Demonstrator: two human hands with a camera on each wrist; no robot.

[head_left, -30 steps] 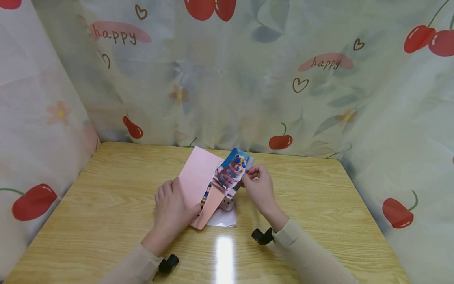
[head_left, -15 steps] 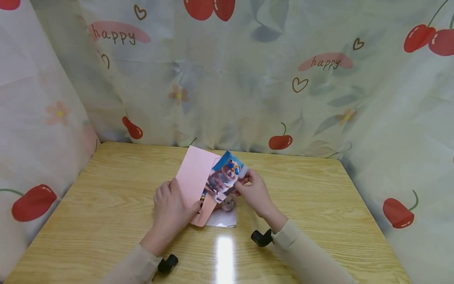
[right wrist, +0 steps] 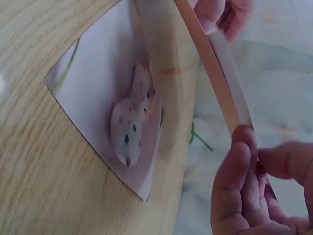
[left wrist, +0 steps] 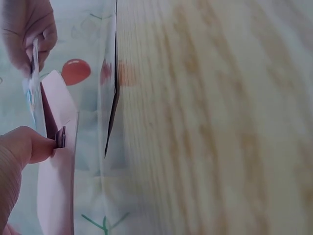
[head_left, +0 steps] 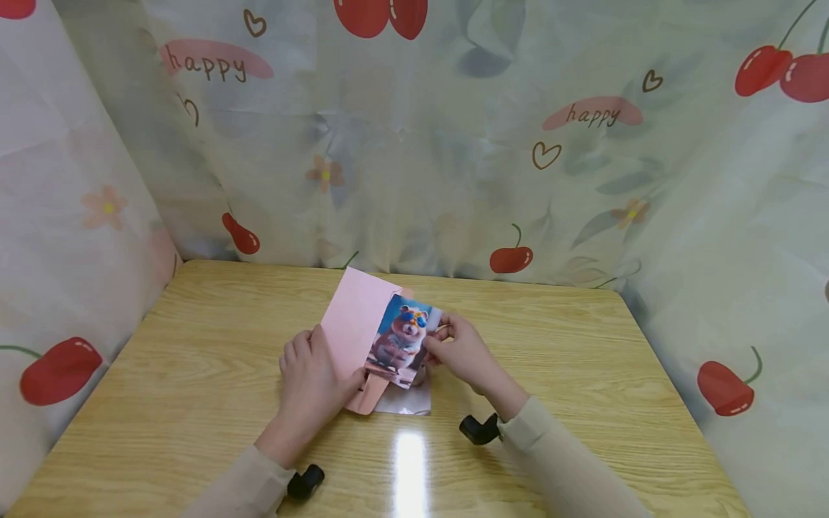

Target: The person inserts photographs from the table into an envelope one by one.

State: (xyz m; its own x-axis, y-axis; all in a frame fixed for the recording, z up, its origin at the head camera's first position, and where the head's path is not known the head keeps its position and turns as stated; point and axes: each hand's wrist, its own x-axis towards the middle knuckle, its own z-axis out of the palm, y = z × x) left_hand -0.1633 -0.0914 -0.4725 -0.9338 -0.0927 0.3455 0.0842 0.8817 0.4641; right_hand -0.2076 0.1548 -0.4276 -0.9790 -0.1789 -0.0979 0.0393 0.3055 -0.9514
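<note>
Envelope, pink, gripped by our left hand with thin dark edges at its mouth, we record, while our right hand pinches the sunglasses-wearing animal photo over its flap, insertion unclear, above a hamster photo on the table.

Both forearms angle inward. The left hand grips, thumb inward, its other fingers partly hidden and probably bent; the right hand pinches, thumb opposite curled fingers.
</note>
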